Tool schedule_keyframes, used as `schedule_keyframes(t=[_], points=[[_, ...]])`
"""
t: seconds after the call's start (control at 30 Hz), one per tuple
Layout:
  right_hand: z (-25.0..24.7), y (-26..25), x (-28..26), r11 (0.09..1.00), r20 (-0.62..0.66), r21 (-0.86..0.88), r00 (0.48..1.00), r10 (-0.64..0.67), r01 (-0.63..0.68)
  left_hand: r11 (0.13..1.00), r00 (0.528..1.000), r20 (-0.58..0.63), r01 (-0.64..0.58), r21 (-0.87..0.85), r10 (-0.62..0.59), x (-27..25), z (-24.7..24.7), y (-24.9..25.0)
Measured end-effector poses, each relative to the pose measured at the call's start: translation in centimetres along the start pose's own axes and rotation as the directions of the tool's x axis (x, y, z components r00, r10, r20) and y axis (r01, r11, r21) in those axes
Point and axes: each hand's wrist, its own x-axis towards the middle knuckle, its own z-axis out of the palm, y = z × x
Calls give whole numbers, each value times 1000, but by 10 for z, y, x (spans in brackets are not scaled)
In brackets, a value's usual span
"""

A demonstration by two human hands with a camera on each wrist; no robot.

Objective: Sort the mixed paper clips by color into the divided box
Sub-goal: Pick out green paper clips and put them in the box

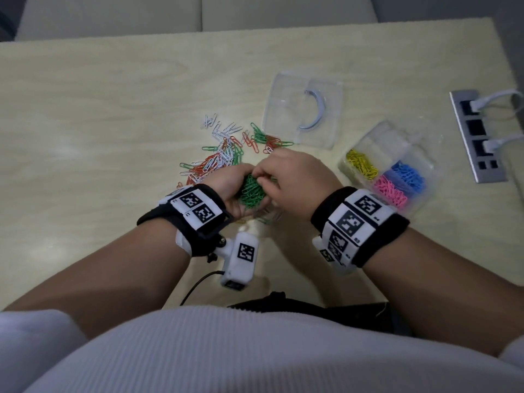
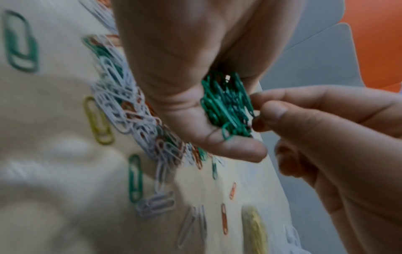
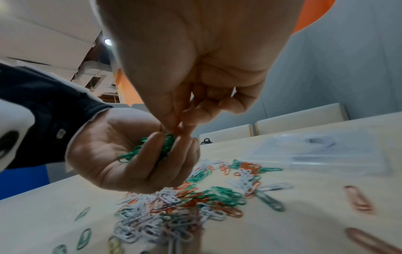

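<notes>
My left hand [image 1: 229, 184] is cupped palm-up just above the table and holds a bunch of green paper clips [image 1: 251, 191]. The fingers of this left hand [image 2: 185, 89] curl round the green bunch [image 2: 226, 106]. My right hand [image 1: 295, 180] reaches in from the right, and its thumb and forefinger [image 3: 180, 126] pinch the top of the green clips [image 3: 166, 143]. The mixed pile [image 1: 224, 154] of white, orange and green clips lies just beyond my hands. The clear divided box [image 1: 365, 143] stands to the right with yellow, blue and pink clips in separate compartments.
The box's clear lid [image 1: 303, 109] lies flat behind the pile. A metal socket strip [image 1: 476, 134] with white plugs is set into the table at far right. Stray clips lie scattered near my left hand [image 2: 135, 178]. Pale chairs stand beyond the far edge.
</notes>
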Motion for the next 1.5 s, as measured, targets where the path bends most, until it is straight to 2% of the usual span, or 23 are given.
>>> schedule_keyframes(t=[0.07, 0.17, 0.23, 0.33, 0.43, 0.57, 0.77, 0.9, 1.0, 1.17, 1.4, 1.5], points=[[-8, 13, -13, 998, -92, 54, 995, 37, -32, 1000, 1000, 20, -4, -18, 4, 0, 18, -1], [-22, 38, -38, 982, -226, 115, 958, 175, -152, 999, 998, 62, 5, -43, -2, 4, 46, -4], [-30, 61, -56, 955, -266, 40, 918, 295, -295, 999, 996, 92, 1, -53, 3, 10, 66, -4], [-37, 100, -83, 813, -253, -162, 820, 513, -559, 996, 995, 93, -15, -84, 23, 19, 96, -4], [-39, 132, -104, 736, -149, -186, 759, 634, -651, 994, 992, 110, -49, -94, 59, 26, 123, -1], [-41, 155, -119, 743, -21, -140, 752, 659, -655, 988, 987, 111, -106, -113, 119, 38, 159, 8], [-35, 166, -136, 805, 3, -160, 815, 579, -571, 977, 983, 44, -172, -126, 179, 59, 202, 20], [-35, 170, -142, 834, 15, -115, 839, 544, -539, 960, 971, -27, -238, -147, 237, 74, 221, 29], [-39, 170, -144, 851, 56, -107, 852, 521, -514, 939, 939, -57, -342, -31, 340, 85, 232, 28], [-43, 170, -146, 862, 89, -90, 858, 506, -499, 837, 844, -22, -528, 146, 536, 98, 237, 18], [-45, 169, -145, 851, 123, -81, 843, 524, -518, 757, 808, 22, -561, 334, 589, 91, 233, 16], [-45, 168, -144, 848, 129, -83, 838, 530, -523, 731, 791, 56, -588, 346, 610, 90, 234, 13]])
